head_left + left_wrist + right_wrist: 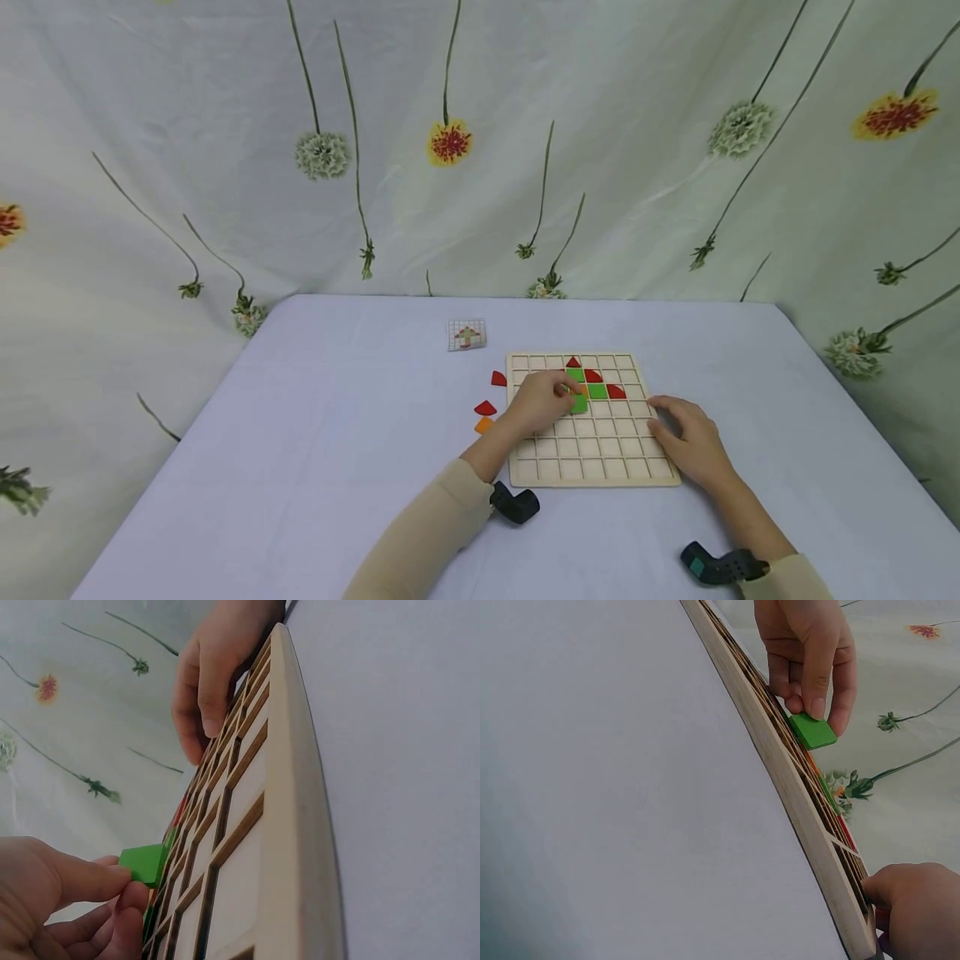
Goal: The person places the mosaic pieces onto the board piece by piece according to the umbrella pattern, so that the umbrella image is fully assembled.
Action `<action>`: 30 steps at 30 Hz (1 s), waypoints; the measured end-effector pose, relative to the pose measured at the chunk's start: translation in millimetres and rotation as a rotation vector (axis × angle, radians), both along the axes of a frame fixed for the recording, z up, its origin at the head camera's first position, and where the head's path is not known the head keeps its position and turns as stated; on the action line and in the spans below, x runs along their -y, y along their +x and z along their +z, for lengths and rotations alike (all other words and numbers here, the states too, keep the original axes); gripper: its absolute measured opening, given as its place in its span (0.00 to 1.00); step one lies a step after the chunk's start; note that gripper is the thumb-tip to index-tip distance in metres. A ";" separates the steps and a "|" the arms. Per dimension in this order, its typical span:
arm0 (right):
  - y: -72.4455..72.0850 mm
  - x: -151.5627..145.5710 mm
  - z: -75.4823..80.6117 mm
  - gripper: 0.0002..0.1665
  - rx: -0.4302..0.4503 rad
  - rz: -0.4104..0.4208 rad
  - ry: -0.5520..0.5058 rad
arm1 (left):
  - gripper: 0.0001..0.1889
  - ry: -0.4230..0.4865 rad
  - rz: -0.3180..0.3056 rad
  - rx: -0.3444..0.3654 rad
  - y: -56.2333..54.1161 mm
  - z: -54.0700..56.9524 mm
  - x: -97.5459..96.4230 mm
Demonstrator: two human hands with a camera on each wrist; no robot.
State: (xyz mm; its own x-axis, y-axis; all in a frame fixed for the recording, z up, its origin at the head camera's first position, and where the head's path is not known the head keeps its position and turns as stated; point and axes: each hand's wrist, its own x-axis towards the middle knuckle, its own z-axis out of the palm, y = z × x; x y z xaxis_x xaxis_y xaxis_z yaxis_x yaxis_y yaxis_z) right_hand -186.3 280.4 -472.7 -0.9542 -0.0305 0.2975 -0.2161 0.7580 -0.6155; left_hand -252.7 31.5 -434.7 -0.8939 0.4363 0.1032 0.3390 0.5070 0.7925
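Note:
Between thumb and fingers my left hand (pixel 542 402) pinches a green square tile (pixel 142 864), held close over the wooden grid board (pixel 592 472). My right hand (pixel 693 442) holds the board's right edge, thumb on the near side of the fingers. Set in the upper cells are a red pointed piece (pixel 573 362), a green tile (pixel 597 391), red quarter-round pieces (pixel 616 391) and a bit of orange, partly hidden behind the left hand. In the right wrist view the pinched tile stands tilted above the grid.
Left of the board lie a red quarter-round piece (pixel 498 378), a red fan-shaped piece (pixel 485 407) and an orange piece (pixel 484 425). Farther back is a small pattern card (pixel 467 335) with a printed grid figure. A white cloth covers the table (pixel 300 467).

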 end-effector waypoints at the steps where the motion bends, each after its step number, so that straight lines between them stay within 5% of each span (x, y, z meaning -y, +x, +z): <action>1: -0.2 -0.1 0.4 0.21 0.002 -0.001 -0.001 | 0.08 -0.010 0.003 -0.008 -0.2 0.1 -1.1; 30: 0.4 0.6 1.4 0.21 0.013 -0.005 0.000 | 0.04 -0.110 0.061 -0.090 6.8 -1.6 -17.9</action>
State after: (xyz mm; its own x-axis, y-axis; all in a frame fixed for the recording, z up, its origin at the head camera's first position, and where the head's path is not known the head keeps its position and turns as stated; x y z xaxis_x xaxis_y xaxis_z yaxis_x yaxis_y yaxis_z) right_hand -186.0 279.8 -471.3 -0.9580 -0.0261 0.2855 -0.2048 0.7590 -0.6180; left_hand -246.0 49.4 -436.3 -0.9082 0.3950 0.1385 0.3721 0.6105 0.6992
